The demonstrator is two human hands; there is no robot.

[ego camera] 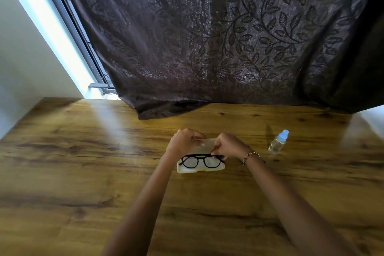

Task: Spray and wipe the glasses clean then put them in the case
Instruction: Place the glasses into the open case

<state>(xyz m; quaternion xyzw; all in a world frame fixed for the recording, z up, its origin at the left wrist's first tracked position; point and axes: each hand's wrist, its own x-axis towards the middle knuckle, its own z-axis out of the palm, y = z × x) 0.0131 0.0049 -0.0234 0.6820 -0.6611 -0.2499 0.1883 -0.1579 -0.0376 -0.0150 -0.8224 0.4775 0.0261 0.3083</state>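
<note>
wooden bench (83,172) under a dark curtain (207,37): black glasses (200,161) sit in the open pale case (182,169). right hand (227,144) pinches the frame's top edge; left hand (182,141) seems closed on the lid. seat them flat before closing. spray bottle (277,142) stands well apart.

Both forearms are bare, and the right wrist wears a beaded bracelet (250,157).
</note>
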